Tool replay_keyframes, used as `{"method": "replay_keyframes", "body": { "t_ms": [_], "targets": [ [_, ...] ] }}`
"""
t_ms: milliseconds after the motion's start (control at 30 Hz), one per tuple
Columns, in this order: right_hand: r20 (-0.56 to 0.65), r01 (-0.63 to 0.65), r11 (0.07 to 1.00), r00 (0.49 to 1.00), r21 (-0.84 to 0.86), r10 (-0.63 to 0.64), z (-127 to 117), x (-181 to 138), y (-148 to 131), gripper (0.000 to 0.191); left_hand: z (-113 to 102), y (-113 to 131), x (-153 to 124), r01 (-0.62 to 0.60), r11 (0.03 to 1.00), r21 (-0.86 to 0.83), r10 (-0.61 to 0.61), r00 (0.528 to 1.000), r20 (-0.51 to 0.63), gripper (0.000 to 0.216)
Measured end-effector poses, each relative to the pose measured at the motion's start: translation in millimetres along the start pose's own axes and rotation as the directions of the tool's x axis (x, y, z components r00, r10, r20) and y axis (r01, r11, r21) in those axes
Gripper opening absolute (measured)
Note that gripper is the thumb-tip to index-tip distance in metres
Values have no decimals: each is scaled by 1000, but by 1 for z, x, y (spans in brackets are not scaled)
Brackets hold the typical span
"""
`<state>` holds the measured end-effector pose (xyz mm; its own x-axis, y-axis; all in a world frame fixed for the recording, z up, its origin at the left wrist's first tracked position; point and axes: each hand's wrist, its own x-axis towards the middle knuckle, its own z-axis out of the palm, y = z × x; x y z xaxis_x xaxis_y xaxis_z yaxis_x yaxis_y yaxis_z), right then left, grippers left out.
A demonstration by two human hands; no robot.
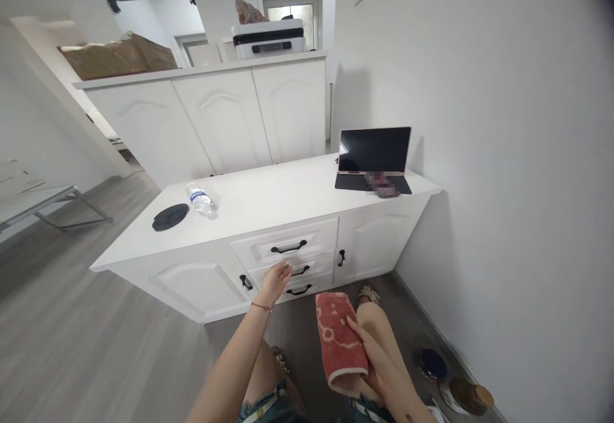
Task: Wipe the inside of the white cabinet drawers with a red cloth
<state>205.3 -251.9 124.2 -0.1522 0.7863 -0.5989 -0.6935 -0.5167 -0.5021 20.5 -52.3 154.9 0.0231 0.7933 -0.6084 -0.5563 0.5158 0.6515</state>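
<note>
My right hand (371,352) grips a folded red towel (338,333) with a pale pattern and a white edge, its thumb lying across the front. My left hand (277,280) reaches forward with its fingers stretched out and nothing visible in it. Its fingertips appear close to the black handle of the middle drawer (300,271); whether they touch it, I cannot tell. Above that is the top drawer's handle (289,247), and below it the bottom drawer's handle (300,290). All the drawers of the white cabinet (268,196) look closed.
On the cabinet top stand a plastic water bottle (201,201), a dark flat pouch-like object (171,217) and a tablet (374,150) on a keyboard cover. A wall (503,186) rises at the right. Near it on the floor are a dark round object (432,364) and a jar (465,395).
</note>
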Motion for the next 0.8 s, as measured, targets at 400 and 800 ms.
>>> {"method": "replay_keyframes", "body": {
  "t_ms": [400, 800],
  "targets": [
    [27, -129, 983, 992, 129, 126, -14, -11, -8, 34, 32, 10, 46, -76, 992, -105, 77, 997, 4, 17],
    [35, 9, 998, 999, 57, -11, 8, 0, -7, 28, 0, -32, 6, -77, 975, -211, 85, 996, 30, 13]
  ]
}}
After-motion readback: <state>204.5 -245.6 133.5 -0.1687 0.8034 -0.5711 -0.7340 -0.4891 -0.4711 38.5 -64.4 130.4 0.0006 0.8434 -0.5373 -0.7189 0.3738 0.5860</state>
